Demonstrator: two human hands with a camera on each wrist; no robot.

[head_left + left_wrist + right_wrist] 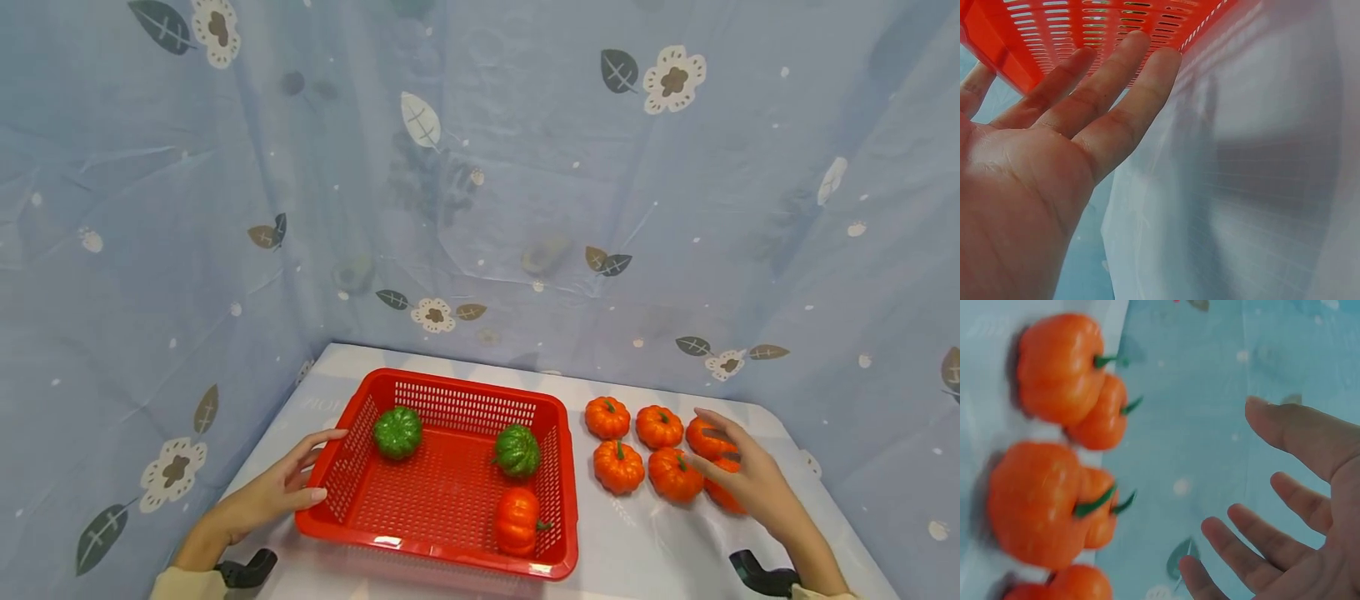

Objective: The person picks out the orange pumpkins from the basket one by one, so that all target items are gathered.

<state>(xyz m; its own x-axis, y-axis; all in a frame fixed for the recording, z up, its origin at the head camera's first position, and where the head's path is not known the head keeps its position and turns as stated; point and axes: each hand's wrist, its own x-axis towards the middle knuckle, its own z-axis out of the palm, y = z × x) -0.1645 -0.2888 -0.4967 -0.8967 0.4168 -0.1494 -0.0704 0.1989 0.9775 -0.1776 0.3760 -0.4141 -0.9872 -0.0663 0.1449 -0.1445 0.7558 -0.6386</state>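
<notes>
A red plastic basket [442,498] sits on the table, holding a green pumpkin [398,432] at its left, another green pumpkin [517,451] at its right and an orange pumpkin [517,521] in the front right corner. My left hand [273,487] is at the basket's left side, thumb by the rim; the left wrist view shows its extended fingers [1125,119] close against the slotted wall. Whether they all touch it is unclear. Over the rightmost of several small orange pumpkins [618,467] hovers my right hand [761,483], fingers spread, holding nothing. It partly hides two pumpkins.
The white-covered table [637,542] carries the basket on the left and the orange pumpkins in two rows on the right. A blue patterned curtain [510,208] stands behind the table and along both sides.
</notes>
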